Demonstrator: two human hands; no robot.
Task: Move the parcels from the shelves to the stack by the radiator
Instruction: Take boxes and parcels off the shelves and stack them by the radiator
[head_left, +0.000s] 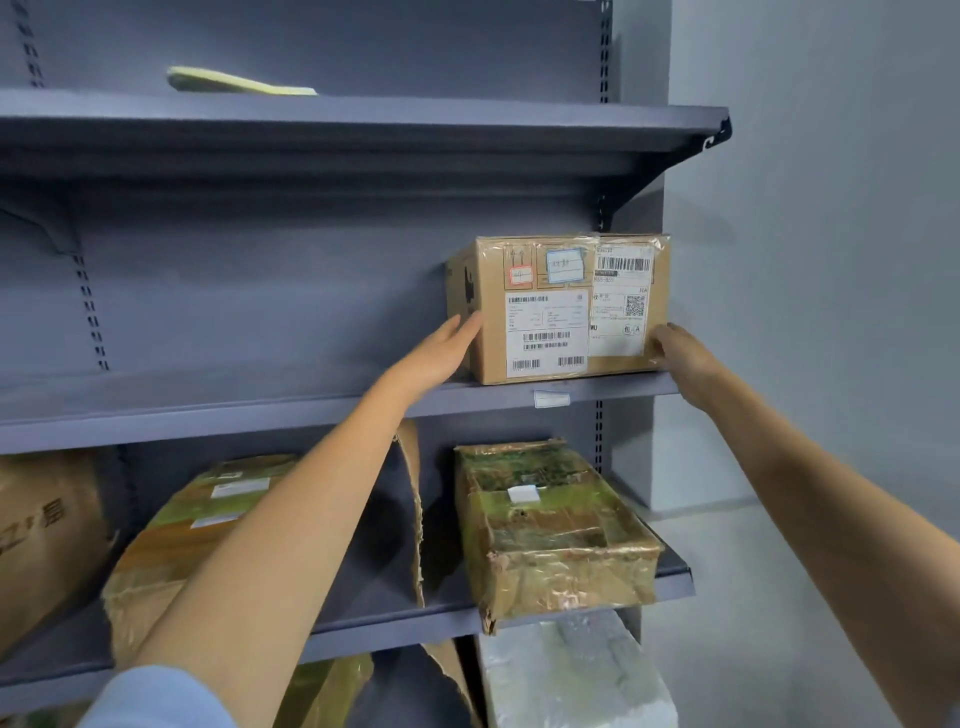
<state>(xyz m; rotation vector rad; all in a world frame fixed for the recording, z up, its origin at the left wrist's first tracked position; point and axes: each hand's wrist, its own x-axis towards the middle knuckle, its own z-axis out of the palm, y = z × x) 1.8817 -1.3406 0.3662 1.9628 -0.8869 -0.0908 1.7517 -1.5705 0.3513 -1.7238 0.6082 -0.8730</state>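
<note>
I see a brown box (563, 306) on the middle shelf (208, 415), at its right end, close to the grey wall (831, 260). The box sits flat and upright. Its long side runs left to right along the shelf, and its front, covered with white labels and barcodes, faces me. Clear tape shines on the top edge.

My left hand (441, 353) is on the left side of the box. Its fingers are straight and flat against the cardboard, pointing toward the back of the shelf. My right hand (680, 358) is at the lower right corner of the box, fingers bent round the edge there. So the box sits between my two hands, and its bottom is on the shelf.

On the shelf below lies a crushed parcel (556, 525) wrapped in shiny tape, with its long side pointing from the back out toward me. Left of it, partly hidden by my arm, is a second taped parcel (197, 530). A yellow flat thing (239, 83) lies on the top shelf
</note>
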